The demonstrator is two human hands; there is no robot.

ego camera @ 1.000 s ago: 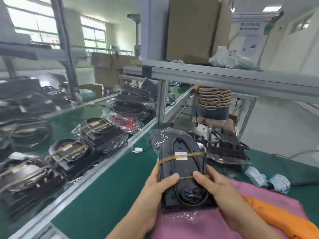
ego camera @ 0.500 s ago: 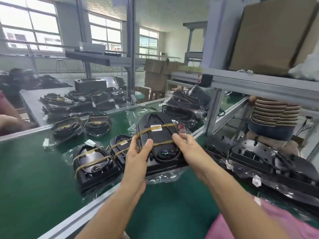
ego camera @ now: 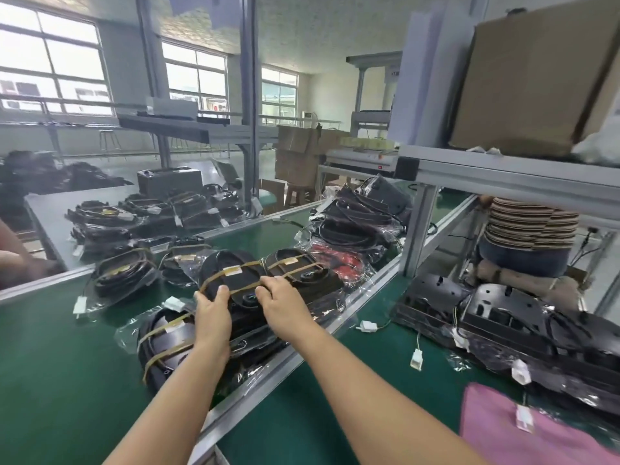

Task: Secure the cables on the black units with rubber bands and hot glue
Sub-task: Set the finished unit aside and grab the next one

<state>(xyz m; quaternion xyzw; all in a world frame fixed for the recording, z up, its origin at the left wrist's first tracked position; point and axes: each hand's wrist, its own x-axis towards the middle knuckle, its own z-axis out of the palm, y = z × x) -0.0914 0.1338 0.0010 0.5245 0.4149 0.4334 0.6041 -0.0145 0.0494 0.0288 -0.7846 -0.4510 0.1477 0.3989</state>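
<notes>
Both arms reach forward over the aluminium rail that divides the green bench. The left hand and the right hand hold one black unit by its near end, each with the thumb on top and the fingers curled around the edge. Two tan rubber bands cross this unit and keep its cable in place; a small white label sits under the upper band.

The unit is over the far side of the rail, among other banded units in clear plastic bags. One of them lies just beside the left wrist, another is just behind the right hand.

On the near side of the rail, at the right, lie black units without bands, with white connectors on loose wires. A pink cloth is in the lower right corner.
</notes>
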